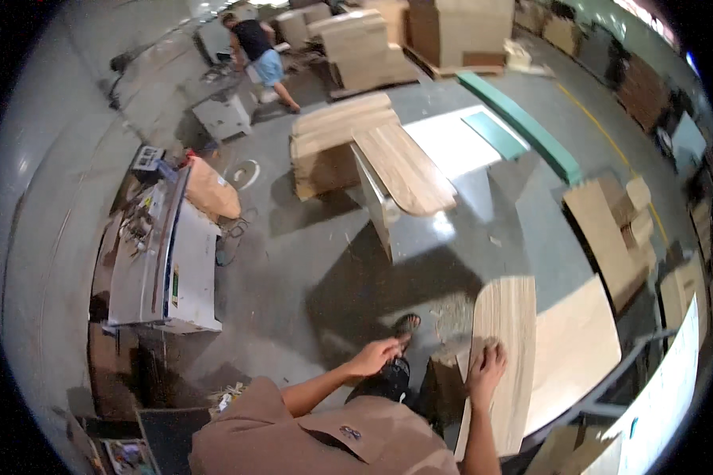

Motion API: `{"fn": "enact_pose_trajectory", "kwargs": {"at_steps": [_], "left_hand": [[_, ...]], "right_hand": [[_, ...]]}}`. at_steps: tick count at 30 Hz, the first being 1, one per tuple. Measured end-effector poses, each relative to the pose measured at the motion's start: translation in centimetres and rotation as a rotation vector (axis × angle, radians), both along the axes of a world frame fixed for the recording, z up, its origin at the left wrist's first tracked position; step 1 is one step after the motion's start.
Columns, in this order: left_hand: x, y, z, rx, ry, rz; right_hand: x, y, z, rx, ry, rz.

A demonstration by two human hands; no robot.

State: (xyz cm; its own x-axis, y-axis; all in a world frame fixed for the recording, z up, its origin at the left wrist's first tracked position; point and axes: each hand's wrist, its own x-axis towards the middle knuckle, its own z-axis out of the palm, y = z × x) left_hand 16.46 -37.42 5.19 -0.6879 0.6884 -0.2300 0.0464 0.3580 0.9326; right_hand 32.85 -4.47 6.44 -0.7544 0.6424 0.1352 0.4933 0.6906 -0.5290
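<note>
Touching the board (505,317) near its left edge: right hand (487,370), floor (273,309) leftward

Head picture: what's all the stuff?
near board: 1, striped tan, lower right
far board: 1, striped tan, centre
middle stack: 1, tan, upper centre
flat pieces: 2, green, upper right
white sheet: 1, white, upper centre
beige panel: 1, beige, lower right
workbench: 1, white, left
ring: 1, white, upper left
person: 1, black top, blue shorts, upper left
background stacks: several, mostly tan, top
shirt: 1, brown, bottom
left hand: 1, bare, lower centre
right hand: 1, bare, on near board
</note>
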Motion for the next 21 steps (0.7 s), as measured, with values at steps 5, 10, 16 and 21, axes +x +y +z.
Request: {"fn": "enact_pose_trajectory", "kwargs": {"at_steps": [5, 10, 16, 21], "left_hand": [[-6.0, 2.1, -1.7, -0.134, 0.283, 0.063], [-10.1, 13.2, -3.8, 0.057, 0.34, 0.023], [-15.3, 23.1, -5.7, 0.17, 0.467, -0.137], [-18.6, 27.3, -7.5, 0.22, 0.454, -0.269]], "right_hand": [[-5.1, 4.8, 2.4, 0.141, -0.184, -0.21], [-4.0, 7.4, 1.6, 0.119, -0.455, -0.319], [-3.4, 7.6, 1.8, 0.066, -0.424, -0.344], [-3.2, 8.1, 0.3, 0.098, -0.383, -0.324]]}}
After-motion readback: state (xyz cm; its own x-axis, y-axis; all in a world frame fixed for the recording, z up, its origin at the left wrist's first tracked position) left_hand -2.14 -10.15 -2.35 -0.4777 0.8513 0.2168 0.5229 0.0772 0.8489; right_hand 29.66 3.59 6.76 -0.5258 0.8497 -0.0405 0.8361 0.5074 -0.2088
